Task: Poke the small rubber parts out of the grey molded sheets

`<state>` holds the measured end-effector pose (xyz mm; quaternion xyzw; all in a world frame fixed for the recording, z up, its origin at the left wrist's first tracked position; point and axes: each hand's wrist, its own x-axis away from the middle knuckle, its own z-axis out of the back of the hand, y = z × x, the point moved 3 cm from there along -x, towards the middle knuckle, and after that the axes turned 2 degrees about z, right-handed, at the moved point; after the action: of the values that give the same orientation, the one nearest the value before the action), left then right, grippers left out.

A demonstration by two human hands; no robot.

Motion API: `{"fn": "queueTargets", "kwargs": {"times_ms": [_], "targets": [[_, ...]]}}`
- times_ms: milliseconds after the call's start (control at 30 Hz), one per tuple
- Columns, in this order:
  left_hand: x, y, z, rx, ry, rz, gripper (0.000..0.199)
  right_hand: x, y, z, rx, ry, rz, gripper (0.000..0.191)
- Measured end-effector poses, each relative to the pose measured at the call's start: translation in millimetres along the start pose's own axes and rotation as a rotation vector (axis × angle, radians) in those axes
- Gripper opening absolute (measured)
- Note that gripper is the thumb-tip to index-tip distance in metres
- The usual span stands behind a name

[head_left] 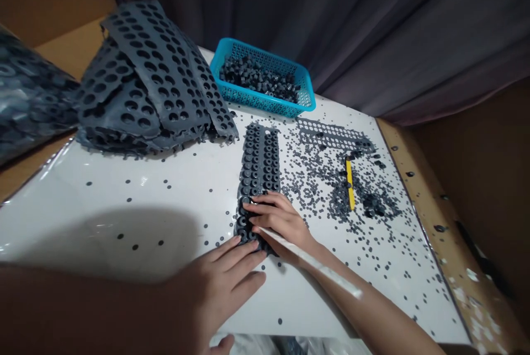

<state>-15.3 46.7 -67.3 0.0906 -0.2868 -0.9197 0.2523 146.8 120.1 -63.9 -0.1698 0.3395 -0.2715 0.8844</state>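
A dark grey rubber sheet (260, 159), moulded with rows of round ring-like parts, lies lengthwise on the white table. My left hand (232, 277) rests its outstretched fingertips on the sheet's near end. Over the sheet's lower half is my right hand (285, 222), its fingers closed around a thin white stick (314, 264). The stick's back end points toward me and to the right; its tip is hidden by the fingers, so I cannot see what it touches.
A blue basket (265, 104) of small dark parts stands at the back. Punched sheets (161, 79) are piled left, beside a filled clear bag (33, 95). On the right are a perforated strip (335, 135), a yellow tool (350, 184) and many scattered small discs (306, 178).
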Motion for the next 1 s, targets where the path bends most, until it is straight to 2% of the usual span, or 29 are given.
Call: {"fn": "queueTargets", "kwargs": {"times_ms": [133,233,367,500,600,767,900,1000], "targets": [[0.8,-2.7,-7.5,-0.034,0.045,-0.027,0.075,-0.8,-0.1,-1.4,0.127,0.018,0.095,0.005],[1.4,-4.4,-10.4,-0.069,0.1,-0.071,0.073,0.9,0.3,-2.9,0.14,0.037,0.093,0.007],[0.8,-6.2,-13.9,-0.171,0.192,-0.112,0.05,3.5,2.5,-3.4,0.085,0.085,-0.04,0.012],[-0.3,-5.9,-18.9,-0.203,0.275,-0.098,0.033,-0.4,3.6,1.7,-0.103,0.163,-0.156,0.012],[-0.9,-4.6,-20.3,-0.219,0.297,-0.083,0.028,-5.5,3.3,3.6,-0.209,0.118,-0.169,0.006],[-2.1,-3.6,-16.3,-0.22,0.255,-0.081,0.027,-6.2,5.4,2.4,-0.193,0.06,-0.169,0.008],[-2.1,-4.8,-14.6,-0.218,0.242,-0.069,0.027,-5.9,7.3,1.0,-0.072,0.03,-0.101,0.008],[-1.6,-4.3,-14.6,-0.234,0.245,-0.082,0.029,-8.8,9.1,0.1,0.111,-0.039,0.018,0.008]]}}
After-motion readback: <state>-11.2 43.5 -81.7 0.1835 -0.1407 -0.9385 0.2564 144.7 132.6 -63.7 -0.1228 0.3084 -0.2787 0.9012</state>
